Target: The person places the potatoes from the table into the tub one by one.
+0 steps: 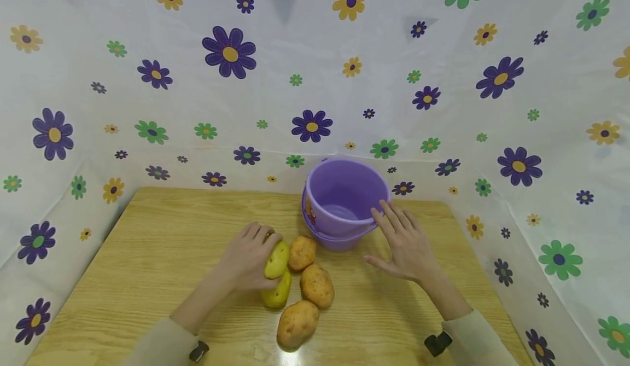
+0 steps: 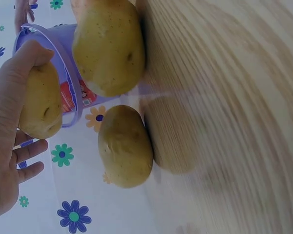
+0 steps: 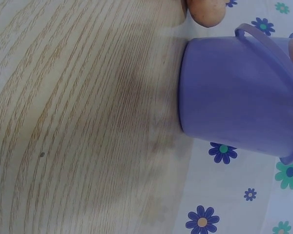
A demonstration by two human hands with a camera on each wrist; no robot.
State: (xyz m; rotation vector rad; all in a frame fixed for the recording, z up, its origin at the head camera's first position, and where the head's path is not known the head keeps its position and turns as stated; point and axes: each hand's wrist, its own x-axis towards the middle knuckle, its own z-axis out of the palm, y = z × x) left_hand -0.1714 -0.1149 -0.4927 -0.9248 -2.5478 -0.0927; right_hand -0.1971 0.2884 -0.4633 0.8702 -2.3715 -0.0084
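My left hand grips a yellowish potato between thumb and fingers; in the left wrist view that potato is lifted off the table. A second yellowish potato lies partly behind my left thumb in the head view. Three browner potatoes sit just right of them: one by the bucket, one in the middle and one nearest me. Upright behind them stands a purple bucket, and nothing shows inside it. My right hand has its fingers spread, fingertips right at the bucket's right rim.
The wooden table carries the bucket and potatoes. A white sheet with flower prints hangs at the back and along both sides. The bucket's purple handle hangs down against its outer wall.
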